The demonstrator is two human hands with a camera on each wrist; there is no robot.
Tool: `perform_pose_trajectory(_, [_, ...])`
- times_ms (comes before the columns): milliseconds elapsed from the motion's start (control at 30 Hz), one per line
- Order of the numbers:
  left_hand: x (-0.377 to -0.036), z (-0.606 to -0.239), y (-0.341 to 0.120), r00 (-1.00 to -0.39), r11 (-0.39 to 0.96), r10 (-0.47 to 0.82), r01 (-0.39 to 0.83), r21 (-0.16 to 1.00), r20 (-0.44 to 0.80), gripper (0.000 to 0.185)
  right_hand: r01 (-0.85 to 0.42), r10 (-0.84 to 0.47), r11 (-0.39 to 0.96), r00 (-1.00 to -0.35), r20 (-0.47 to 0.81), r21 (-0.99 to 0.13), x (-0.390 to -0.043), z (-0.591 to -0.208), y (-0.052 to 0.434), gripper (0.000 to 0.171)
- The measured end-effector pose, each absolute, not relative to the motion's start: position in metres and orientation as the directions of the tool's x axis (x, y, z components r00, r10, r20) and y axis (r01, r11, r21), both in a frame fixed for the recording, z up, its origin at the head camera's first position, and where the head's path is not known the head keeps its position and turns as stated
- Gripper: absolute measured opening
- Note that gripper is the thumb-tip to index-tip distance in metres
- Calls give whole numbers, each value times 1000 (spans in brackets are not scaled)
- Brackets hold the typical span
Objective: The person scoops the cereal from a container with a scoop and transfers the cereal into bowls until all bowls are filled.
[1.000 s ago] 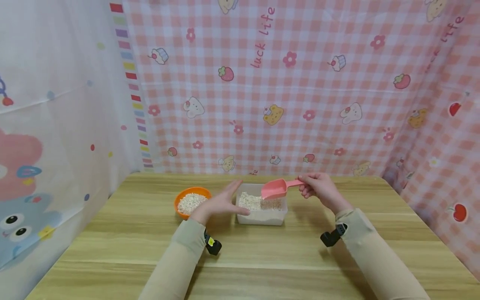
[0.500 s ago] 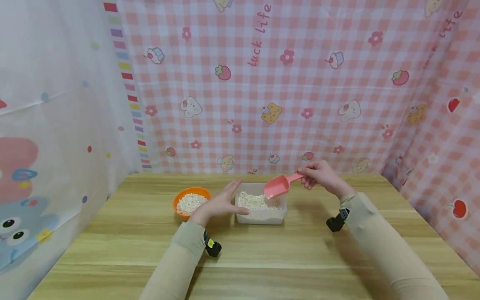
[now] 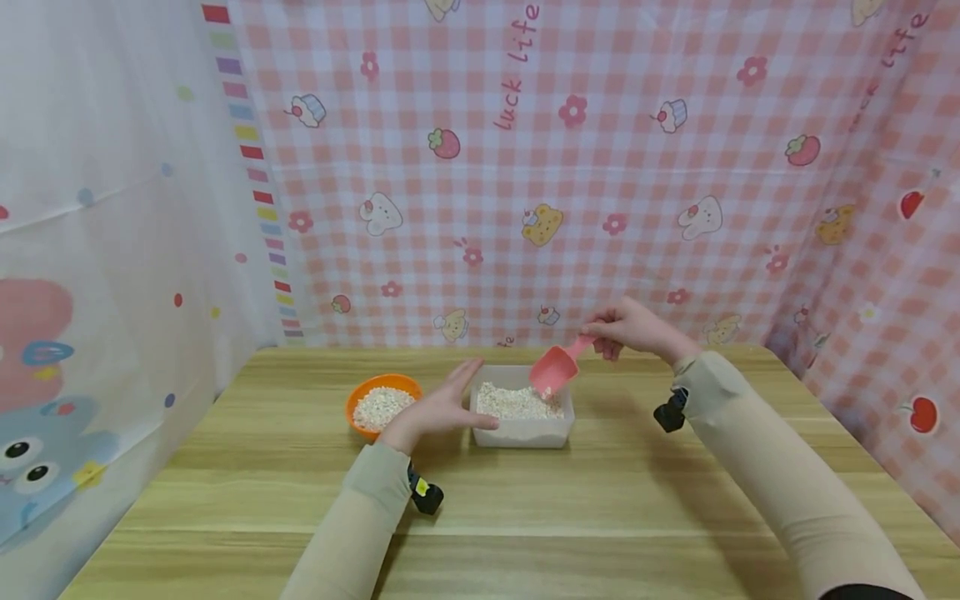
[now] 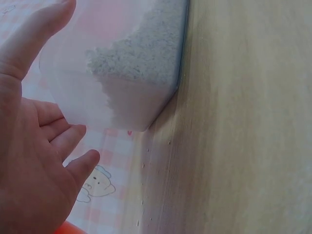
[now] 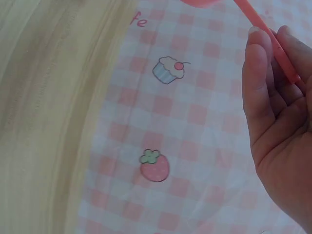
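My right hand (image 3: 633,327) grips the handle of a pink scoop (image 3: 553,369), thumb and fingers closed round it. The scoop is tipped steeply, its lip down at the pale grains (image 3: 517,404) in a whitish translucent box (image 3: 522,434). A few grains cling at the lip. My left hand (image 3: 438,410) spans the box's left end with spread, fairly straight fingers. Its thumb lies along the near side. In the left wrist view its fingertips (image 4: 78,130) are right by the box's corner. The right wrist view shows the scoop's handle (image 5: 265,34) running between thumb and fingers.
An orange bowl (image 3: 408,382) of similar pale grains stands left of the box, partly behind my left hand. Several stray grains (image 4: 143,165) lie on the wooden table (image 3: 525,508). A checked cloth (image 3: 465,200) hangs right behind the table's back edge.
My right hand has risen and moved slightly left, tipping the scoop from nearly level to steep, lip down into the box. The left hand has stayed in place.
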State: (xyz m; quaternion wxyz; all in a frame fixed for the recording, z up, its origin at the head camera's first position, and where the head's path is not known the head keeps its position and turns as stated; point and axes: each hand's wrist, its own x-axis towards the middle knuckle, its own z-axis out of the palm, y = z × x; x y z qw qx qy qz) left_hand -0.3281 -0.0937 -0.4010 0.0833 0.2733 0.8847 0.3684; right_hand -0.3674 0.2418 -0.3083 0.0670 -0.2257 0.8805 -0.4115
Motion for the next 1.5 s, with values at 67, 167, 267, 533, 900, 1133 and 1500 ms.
perform_pose_trajectory(67, [-328,-401,-94,-837,582,544,424,694,56,110,-365,-468,586,-881,66,-723,-369,-306,238,25])
perform_pose_trajectory(167, [-328,-401,-94,-837,581,544,425,694,56,109,-409,-505,614,-861,62,-676,-370,-302,231,22])
perform_pose_trajectory(267, [-327,-401,-94,-837,583,544,423,693,54,109,-447,-540,632,-840,54,-634,-369,-297,223,20])
perform_pose_trajectory(533, [-327,-400,-94,-840,587,539,426,689,61,110,-503,-596,650,-802,27,-569,-364,-291,208,17])
perform_pose_trajectory(900, [-327,-399,-94,-839,588,539,435,682,71,109,-483,-642,641,-763,-72,-596,-366,-294,202,17])
perform_pose_trajectory(1133, [-327,-400,-93,-838,584,540,438,683,76,109,-390,-629,615,-767,-127,-685,-366,-304,208,22])
perform_pose_trajectory(1500, [-327,-400,-94,-840,596,537,444,669,78,110,-183,-524,423,-848,-75,-888,-356,-356,233,27])
